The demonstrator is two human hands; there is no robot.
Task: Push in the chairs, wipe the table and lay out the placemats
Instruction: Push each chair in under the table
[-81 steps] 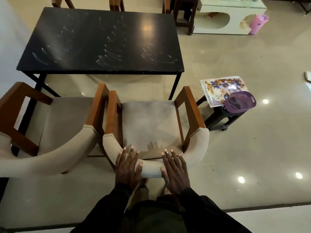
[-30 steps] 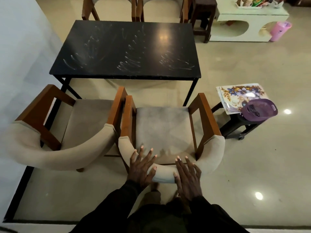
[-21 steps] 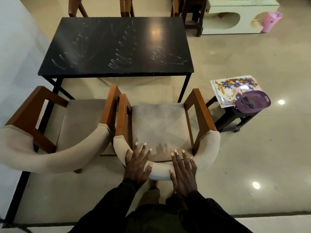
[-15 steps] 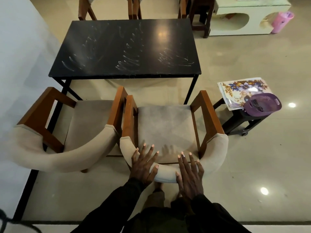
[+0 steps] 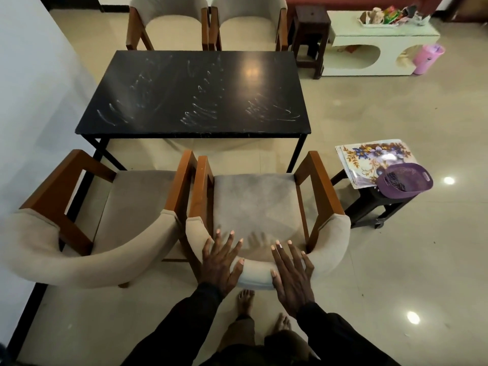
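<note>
The black table point(image 5: 195, 93) has white smear marks across its top. Two beige chairs with wooden arms stand in front of it, pulled out. My left hand point(image 5: 220, 262) and my right hand point(image 5: 290, 273) lie flat on the curved backrest of the right chair point(image 5: 253, 204), fingers spread. The front of that chair sits just short of the table's near edge. The left chair point(image 5: 132, 204) stands beside it, arms nearly touching. Floral placemats point(image 5: 375, 157) lie stacked on a black stool point(image 5: 375, 207) to the right.
A purple basket point(image 5: 404, 180) sits on the placemats' corner. Two more beige chairs point(image 5: 171, 25) stand at the table's far side. A dark wooden stool point(image 5: 310, 35), a white low cabinet point(image 5: 383, 48) and a pink bin point(image 5: 427, 58) are beyond. A wall point(image 5: 26, 101) runs along the left.
Both hands have stayed on the right chair's backrest. My view has risen, bringing the far chairs into sight. The gap between chair and table looks about the same.
</note>
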